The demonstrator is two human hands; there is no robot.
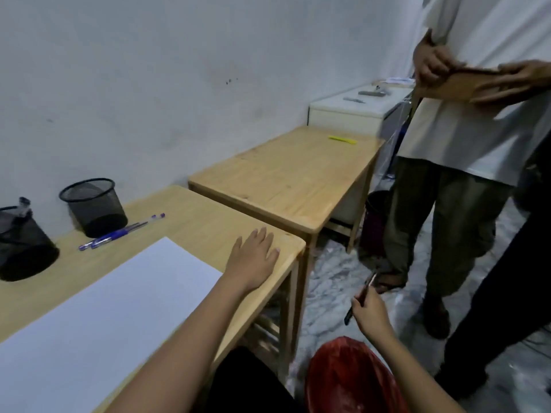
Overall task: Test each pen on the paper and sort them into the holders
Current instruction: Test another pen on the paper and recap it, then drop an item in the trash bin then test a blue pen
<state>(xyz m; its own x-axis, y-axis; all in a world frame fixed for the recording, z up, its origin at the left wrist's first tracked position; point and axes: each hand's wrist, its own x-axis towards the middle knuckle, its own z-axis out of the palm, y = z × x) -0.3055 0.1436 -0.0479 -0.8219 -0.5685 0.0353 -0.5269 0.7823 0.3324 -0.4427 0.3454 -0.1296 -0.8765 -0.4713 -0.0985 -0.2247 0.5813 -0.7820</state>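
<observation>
Dark slim pen (367,286) is pinched in the right hand (371,312), off the right edge of the pale wooden counter (193,216), over the floor, its long axis slanting up and away. White paper sheet (119,308) lies to the left; the left hand (253,260), spread flat beside it, is nearer.

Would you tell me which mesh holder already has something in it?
The far-left holder: a pen top sticks out of it; the other holder looks empty.
</observation>
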